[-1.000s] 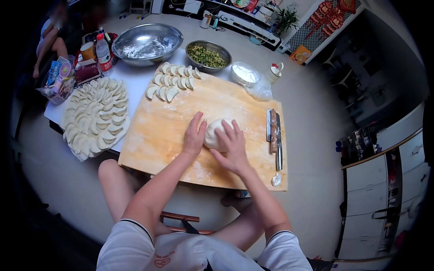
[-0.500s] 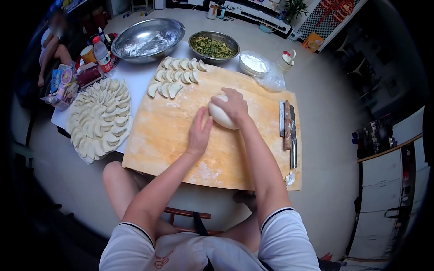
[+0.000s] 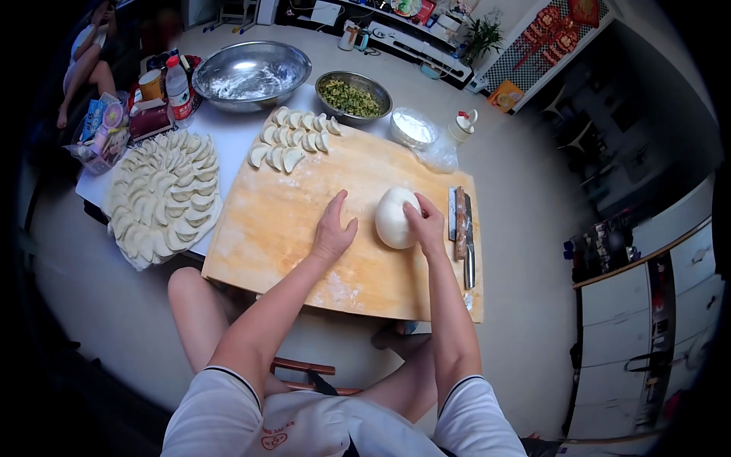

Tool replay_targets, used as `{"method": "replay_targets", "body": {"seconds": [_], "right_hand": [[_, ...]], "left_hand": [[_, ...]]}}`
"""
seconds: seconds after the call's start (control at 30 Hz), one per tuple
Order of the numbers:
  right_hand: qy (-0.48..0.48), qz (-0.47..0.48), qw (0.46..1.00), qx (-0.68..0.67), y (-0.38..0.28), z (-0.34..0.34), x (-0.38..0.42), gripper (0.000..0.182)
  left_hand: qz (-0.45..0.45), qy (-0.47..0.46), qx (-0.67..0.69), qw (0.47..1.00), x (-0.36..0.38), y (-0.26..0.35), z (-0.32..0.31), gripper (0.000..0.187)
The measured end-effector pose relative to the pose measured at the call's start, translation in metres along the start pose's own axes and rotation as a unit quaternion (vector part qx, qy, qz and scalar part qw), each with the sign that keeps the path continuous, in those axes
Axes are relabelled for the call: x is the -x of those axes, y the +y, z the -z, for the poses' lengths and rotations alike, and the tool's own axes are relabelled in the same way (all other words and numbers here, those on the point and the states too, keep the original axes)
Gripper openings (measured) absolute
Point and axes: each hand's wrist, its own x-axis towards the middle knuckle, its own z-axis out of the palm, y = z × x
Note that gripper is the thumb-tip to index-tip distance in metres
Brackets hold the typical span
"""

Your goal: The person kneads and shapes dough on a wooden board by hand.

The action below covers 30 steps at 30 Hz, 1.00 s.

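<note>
While our right hand grips the dough, we hold our left hand wide over the board.

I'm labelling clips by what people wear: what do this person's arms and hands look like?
The left hand and right hand are bare, with no gloves. The forearms are uncovered too. The left sleeve and right sleeve are short and white, each edged with dark trim. No watch shows at either wrist.
</note>
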Motion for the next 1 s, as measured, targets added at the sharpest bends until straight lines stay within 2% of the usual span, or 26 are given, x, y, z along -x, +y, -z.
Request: {"method": "replay_targets", "body": {"seconds": [0.03,0.13,0.17,0.27,0.3,0.4,0.43,0.57,0.7,0.8,0.93,1.0], "right_hand": [[0.002,0.017,0.999,0.042,-0.011,0.007,0.005,0.055],[-0.071,0.180,0.950,0.244,-0.053,0.015,0.026,0.053],[-0.130,0.201,0.938,0.249,-0.054,0.013,0.028,0.050],[-0.176,0.097,0.974,0.101,-0.058,-0.004,0.020,0.046],[-0.163,0.134,0.974,0.077,-0.051,-0.006,0.011,0.047],[-0.092,0.100,0.945,0.296,-0.028,-0.034,0.001,0.055],[-0.043,0.141,0.859,0.490,-0.041,-0.055,0.021,0.060],[-0.039,0.158,0.867,0.471,-0.039,-0.066,-0.003,0.059],[-0.151,0.047,0.915,0.371,-0.048,-0.056,-0.054,0.069],[-0.116,-0.005,0.934,0.337,-0.028,-0.050,-0.081,0.070],[-0.091,0.011,0.909,0.407,-0.021,-0.033,-0.049,0.079],[-0.077,0.050,0.915,0.394,-0.015,-0.025,-0.022,0.077]], "left_hand": [[-0.004,0.001,0.000,1.000,0.000,-0.001,0.000,0.068],[0.010,-0.001,0.003,1.000,-0.001,0.002,0.002,0.066],[0.019,-0.005,0.004,1.000,0.001,0.006,0.001,0.065],[0.012,0.008,0.016,1.000,0.001,0.005,0.000,0.063],[0.006,0.012,0.018,1.000,-0.001,0.004,0.002,0.063],[0.002,0.010,0.025,1.000,0.003,0.006,0.002,0.062],[0.004,0.009,0.027,1.000,0.003,0.009,0.002,0.061],[0.010,-0.005,0.025,1.000,0.003,0.014,0.005,0.060],[0.017,-0.015,0.021,1.000,0.001,0.013,0.006,0.058],[0.019,-0.011,0.016,1.000,0.001,0.011,0.006,0.058],[0.003,0.005,0.018,1.000,-0.001,0.005,0.002,0.058],[0.002,0.012,0.018,1.000,0.001,0.002,0.000,0.058]]}}
